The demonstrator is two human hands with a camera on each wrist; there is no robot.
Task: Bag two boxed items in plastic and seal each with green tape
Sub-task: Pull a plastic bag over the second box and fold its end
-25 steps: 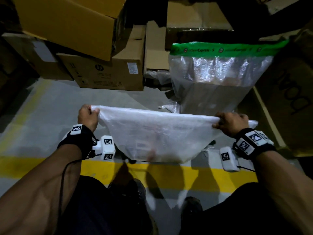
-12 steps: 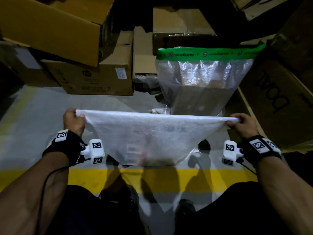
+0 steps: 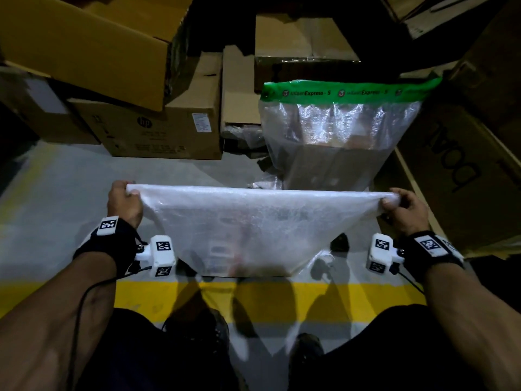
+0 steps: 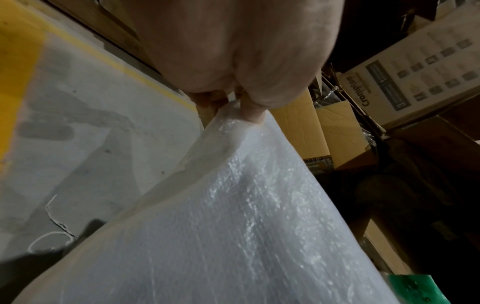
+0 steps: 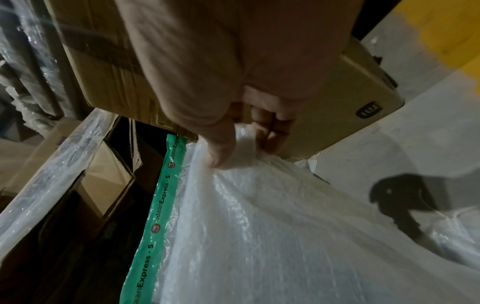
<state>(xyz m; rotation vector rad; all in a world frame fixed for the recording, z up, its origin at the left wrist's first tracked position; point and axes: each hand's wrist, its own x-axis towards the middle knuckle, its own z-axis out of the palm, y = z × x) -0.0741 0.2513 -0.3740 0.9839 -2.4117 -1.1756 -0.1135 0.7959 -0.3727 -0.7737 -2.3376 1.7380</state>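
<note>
Left hand [image 3: 124,203] and right hand [image 3: 401,210] far apart, each pinching one top corner of plastic bag [image 3: 248,227], stretched tight. Behind: bag sealed with green tape [image 3: 349,93].

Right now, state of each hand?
Left hand: grips the left top corner of the translucent white plastic bag.
Right hand: pinches its right top corner.

A grey concrete floor [image 3: 70,193] lies under me, dimly lit. A yellow stripe [image 3: 282,294] crosses it just before my feet. Beyond the stripe, brown cardboard cartons [image 3: 158,131] are stacked in shadow; more cartons [image 3: 462,165] lean to its right.
</note>
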